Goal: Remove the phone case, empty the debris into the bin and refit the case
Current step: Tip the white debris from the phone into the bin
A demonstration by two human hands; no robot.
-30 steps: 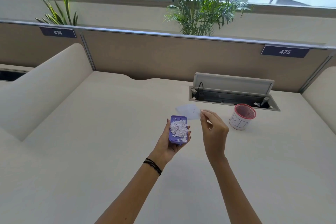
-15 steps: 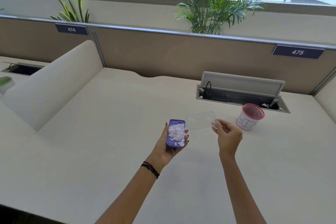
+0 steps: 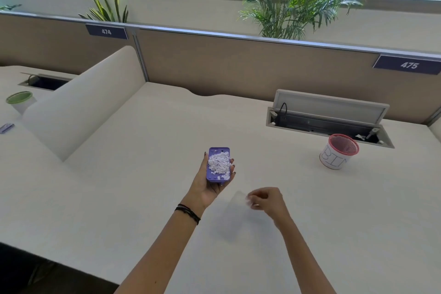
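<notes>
My left hand point(image 3: 210, 182) holds a purple phone point(image 3: 218, 164) flat, palm up, above the desk. A heap of small white paper bits point(image 3: 218, 162) lies on the phone's upturned side. My right hand point(image 3: 267, 200) is lower and to the right, close to the desk, its fingertips pinching the edge of a clear, blurred phone case point(image 3: 235, 215) that hangs down to the left of it. The bin point(image 3: 336, 156), a white cup with a red rim and the word BIN, stands on the desk at the right, apart from both hands.
An open cable hatch point(image 3: 327, 118) sits behind the bin. A padded divider point(image 3: 83, 102) bounds the desk on the left; beyond it stand a green-rimmed cup point(image 3: 20, 101) and a small purple object point(image 3: 6, 127). A back panel and plants lie behind.
My right hand has dropped with the clear case from beside the phone down toward the desk. My left hand keeps the phone level. The camera view has swung left.
</notes>
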